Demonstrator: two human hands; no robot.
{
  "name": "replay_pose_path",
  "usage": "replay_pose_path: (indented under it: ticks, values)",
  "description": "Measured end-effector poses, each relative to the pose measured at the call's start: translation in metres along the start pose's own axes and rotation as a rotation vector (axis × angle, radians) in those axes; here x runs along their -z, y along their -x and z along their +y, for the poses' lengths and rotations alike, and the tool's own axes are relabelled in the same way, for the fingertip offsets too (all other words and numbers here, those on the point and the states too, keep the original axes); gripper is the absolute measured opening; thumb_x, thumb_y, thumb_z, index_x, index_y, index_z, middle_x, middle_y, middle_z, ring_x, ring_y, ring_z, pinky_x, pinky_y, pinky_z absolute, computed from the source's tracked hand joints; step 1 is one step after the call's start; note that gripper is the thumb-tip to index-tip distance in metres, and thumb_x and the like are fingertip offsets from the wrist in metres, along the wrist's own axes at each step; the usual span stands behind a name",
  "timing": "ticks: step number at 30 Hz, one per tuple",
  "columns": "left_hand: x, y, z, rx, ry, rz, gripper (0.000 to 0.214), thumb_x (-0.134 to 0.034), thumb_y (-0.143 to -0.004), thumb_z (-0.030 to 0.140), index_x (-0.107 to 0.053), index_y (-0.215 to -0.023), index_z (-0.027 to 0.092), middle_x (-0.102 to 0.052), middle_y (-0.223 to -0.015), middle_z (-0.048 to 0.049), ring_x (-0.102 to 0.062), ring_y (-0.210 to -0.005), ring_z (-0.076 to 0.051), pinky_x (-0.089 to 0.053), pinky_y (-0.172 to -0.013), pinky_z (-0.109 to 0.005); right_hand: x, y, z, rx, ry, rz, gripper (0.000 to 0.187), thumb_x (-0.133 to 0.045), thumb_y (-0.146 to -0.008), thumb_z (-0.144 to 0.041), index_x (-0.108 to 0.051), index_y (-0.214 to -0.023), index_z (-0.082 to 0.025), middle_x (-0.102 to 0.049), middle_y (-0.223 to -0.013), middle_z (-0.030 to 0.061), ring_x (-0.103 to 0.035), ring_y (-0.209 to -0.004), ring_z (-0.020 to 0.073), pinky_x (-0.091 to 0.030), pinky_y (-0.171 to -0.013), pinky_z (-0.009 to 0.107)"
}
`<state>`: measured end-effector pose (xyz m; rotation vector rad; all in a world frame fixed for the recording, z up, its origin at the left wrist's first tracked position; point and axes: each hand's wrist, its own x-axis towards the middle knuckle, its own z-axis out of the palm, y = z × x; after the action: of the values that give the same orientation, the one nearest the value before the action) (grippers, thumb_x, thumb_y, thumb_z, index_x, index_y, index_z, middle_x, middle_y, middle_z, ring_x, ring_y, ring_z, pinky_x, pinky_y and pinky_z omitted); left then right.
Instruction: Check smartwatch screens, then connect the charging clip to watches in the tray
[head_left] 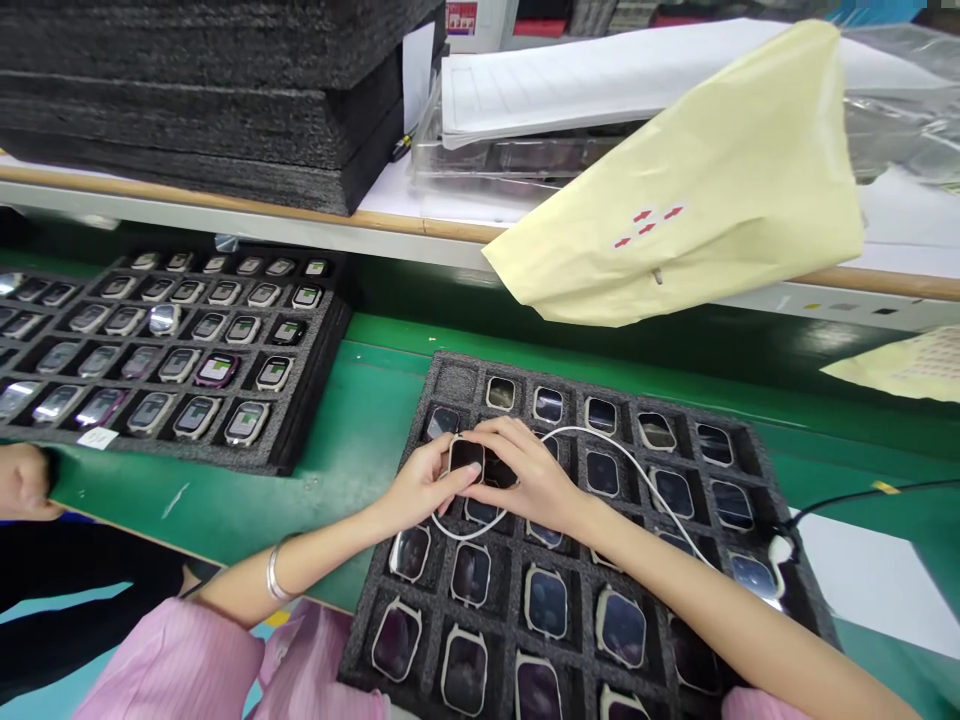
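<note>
A smartwatch case without a strap, its screen dark (466,456), is held above the foam tray. My left hand (424,485) grips its left and lower edges, the thumb lying across the screen. My right hand (536,475) is curled round the watch from the right, fingertips at its top edge and thumb low. A white cable (600,435) loops behind my right hand and under the watch; where its end meets the watch is hidden. Beneath both hands, the black foam tray (517,545) carries several similar watches in its pockets, such as a dark-screened watch (546,602).
To the left stands a second foam tray (292,400) of watches, some with lit screens. Another person's hand (26,482) rests at the far left. A white plug (780,550) and a paper sheet (877,580) lie at right. Yellow paper (720,190) overhangs the shelf.
</note>
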<state>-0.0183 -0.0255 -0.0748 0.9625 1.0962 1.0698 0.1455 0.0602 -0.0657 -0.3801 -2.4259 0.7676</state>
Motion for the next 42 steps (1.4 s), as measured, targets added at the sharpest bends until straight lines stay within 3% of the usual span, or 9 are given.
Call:
replay_pose_path:
  ticks: [9, 15, 20, 26, 30, 33, 37, 40, 42]
  values:
    - [0.002, -0.002, 0.009, 0.019, -0.005, -0.024, 0.039, -0.067, -0.077, 0.047, -0.055, -0.087, 0.012, -0.047, -0.047, 0.0065, -0.039, -0.035, -0.006, -0.03, -0.035, -0.017, -0.004, 0.004, 0.0, 0.056, 0.029, 0.056, 0.039, -0.062, -0.09, -0.031, -0.049, -0.123, -0.015, -0.055, -0.107, 0.0134, -0.055, -0.099, 0.0269, -0.05, -0.084, 0.044]
    - [0.003, -0.003, 0.002, -0.023, -0.032, -0.097, 0.045, -0.059, -0.083, 0.048, -0.05, -0.11, 0.014, -0.05, -0.055, 0.0061, -0.05, -0.042, -0.009, -0.04, -0.041, -0.018, -0.003, 0.005, 0.002, 0.067, 0.028, 0.059, 0.039, -0.059, -0.092, -0.028, -0.047, -0.127, -0.018, -0.053, -0.11, 0.0135, -0.054, -0.102, 0.0269, -0.051, -0.084, 0.044]
    - [0.003, -0.001, -0.003, -0.008, -0.04, -0.113, 0.05, -0.051, -0.087, 0.052, -0.046, -0.117, 0.013, -0.055, -0.058, 0.0037, -0.039, -0.035, -0.005, -0.028, -0.034, -0.017, -0.002, 0.001, 0.0, 0.023, -0.098, 0.073, 0.043, -0.066, -0.087, -0.029, -0.049, -0.125, -0.018, -0.054, -0.108, 0.0122, -0.056, -0.1, 0.026, -0.051, -0.084, 0.042]
    - [0.003, 0.001, 0.002, 0.0, -0.001, -0.094, 0.052, -0.055, -0.084, 0.055, -0.05, -0.113, 0.013, -0.039, -0.05, 0.0087, -0.031, -0.037, -0.005, -0.022, -0.037, -0.019, -0.002, -0.001, -0.004, 0.003, -0.147, 0.083, 0.042, -0.065, -0.088, -0.03, -0.05, -0.126, -0.019, -0.055, -0.107, 0.0115, -0.056, -0.1, 0.0257, -0.052, -0.083, 0.04]
    - [0.002, 0.002, 0.004, -0.028, -0.024, -0.037, 0.049, -0.058, -0.082, 0.053, -0.055, -0.114, 0.015, -0.045, -0.055, 0.0054, -0.042, -0.047, -0.01, -0.036, -0.048, -0.022, -0.002, 0.0, -0.004, 0.001, -0.18, 0.068, 0.046, -0.067, -0.087, -0.029, -0.048, -0.127, -0.019, -0.055, -0.109, 0.0117, -0.055, -0.102, 0.0256, -0.05, -0.086, 0.041]
    - [0.001, 0.002, 0.001, -0.086, -0.058, 0.008, 0.046, -0.059, -0.084, 0.049, -0.057, -0.117, 0.018, -0.061, -0.079, -0.0021, -0.057, -0.074, -0.018, -0.046, -0.068, -0.026, -0.001, -0.001, -0.004, 0.001, -0.202, 0.043, 0.046, -0.068, -0.087, -0.028, -0.048, -0.128, -0.019, -0.055, -0.108, 0.0115, -0.055, -0.101, 0.025, -0.051, -0.085, 0.04]
    - [0.002, 0.002, -0.002, -0.164, -0.081, -0.008, 0.04, -0.054, -0.088, 0.043, -0.056, -0.119, 0.019, -0.061, -0.11, -0.0058, -0.054, -0.105, -0.022, -0.042, -0.093, -0.031, 0.0, -0.001, -0.004, -0.004, -0.205, 0.013, 0.045, -0.066, -0.088, -0.03, -0.048, -0.127, -0.019, -0.055, -0.106, 0.0109, -0.056, -0.099, 0.0243, -0.051, -0.083, 0.039]
    - [0.001, 0.002, -0.002, -0.161, -0.069, -0.002, 0.04, -0.054, -0.088, 0.045, -0.056, -0.118, 0.019, -0.061, -0.111, -0.0063, -0.053, -0.106, -0.022, -0.041, -0.094, -0.032, 0.001, -0.002, -0.003, 0.024, -0.234, 0.015, 0.045, -0.065, -0.088, -0.032, -0.048, -0.127, -0.018, -0.055, -0.105, 0.0112, -0.055, -0.097, 0.0238, -0.051, -0.081, 0.039]
    - [0.0, 0.003, 0.0, -0.136, -0.034, 0.017, 0.041, -0.058, -0.085, 0.048, -0.059, -0.113, 0.018, -0.062, -0.098, -0.0053, -0.057, -0.093, -0.02, -0.046, -0.085, -0.029, 0.003, -0.002, -0.003, 0.029, -0.283, 0.013, 0.043, -0.061, -0.091, -0.034, -0.049, -0.127, -0.016, -0.055, -0.103, 0.0113, -0.055, -0.095, 0.0233, -0.05, -0.081, 0.039]
